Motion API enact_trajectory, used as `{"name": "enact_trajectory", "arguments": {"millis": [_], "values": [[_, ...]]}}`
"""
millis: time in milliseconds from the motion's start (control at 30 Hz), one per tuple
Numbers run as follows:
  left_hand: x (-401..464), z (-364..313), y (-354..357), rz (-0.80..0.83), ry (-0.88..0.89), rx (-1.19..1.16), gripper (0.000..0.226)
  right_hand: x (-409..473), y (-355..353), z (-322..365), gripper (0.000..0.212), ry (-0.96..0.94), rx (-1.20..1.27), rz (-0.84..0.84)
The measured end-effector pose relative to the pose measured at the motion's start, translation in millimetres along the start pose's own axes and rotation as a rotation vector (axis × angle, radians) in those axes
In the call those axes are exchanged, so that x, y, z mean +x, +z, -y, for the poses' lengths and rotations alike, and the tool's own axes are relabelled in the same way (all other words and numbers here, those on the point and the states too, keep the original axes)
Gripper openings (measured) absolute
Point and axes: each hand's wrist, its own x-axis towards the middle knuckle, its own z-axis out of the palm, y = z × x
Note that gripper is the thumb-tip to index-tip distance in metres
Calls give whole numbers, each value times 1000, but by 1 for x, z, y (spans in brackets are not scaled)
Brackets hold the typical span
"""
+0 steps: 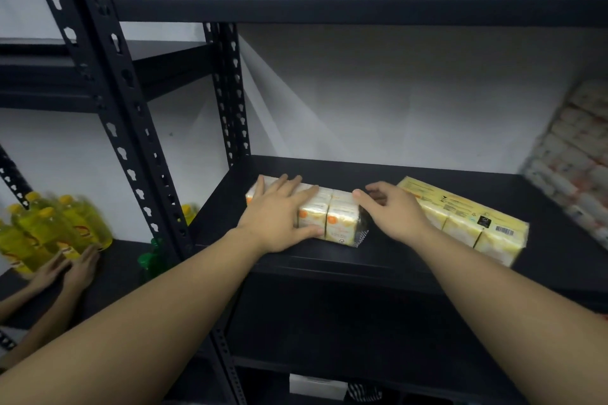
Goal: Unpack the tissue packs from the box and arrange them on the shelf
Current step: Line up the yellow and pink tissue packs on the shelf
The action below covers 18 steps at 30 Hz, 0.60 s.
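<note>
Two tissue packs lie on the black shelf (411,171) at frame centre. The left hand (279,214) lies flat with fingers spread on the left tissue pack (332,217), thumb against its front. The right hand (391,210) hovers, loosely curled and holding nothing, between that pack and the right tissue pack (467,217).

At lower left, another person's two hands (70,268) touch yellow bottles (49,230).

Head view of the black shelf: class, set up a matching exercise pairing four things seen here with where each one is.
Things:
1. left hand
2. right hand
3. barcode tissue pack
4. yellow bottles

Places:
A. lying at an angle on the shelf's right part
B. neighbouring shelf, far left
C. flat on top of the orange-print tissue pack
D. at that pack's right end

Pairs: 1-C, 2-D, 3-A, 4-B
</note>
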Motion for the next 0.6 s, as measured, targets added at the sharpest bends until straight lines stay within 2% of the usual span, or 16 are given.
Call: {"name": "enact_trajectory", "arguments": {"millis": [167,333,467,600], "values": [[21,-9,10,-32,-58,23,89,-15,-15,-36,67,-41,-177,12],[48,-7,15,-30,-77,18,89,-21,-19,-63,85,-50,-410,171],[72,-2,19,-21,-93,26,89,-10,-16,-66,96,12,-499,248],[101,3,24,-22,-94,41,89,-5,-12,-67,98,30,-526,227]]}}
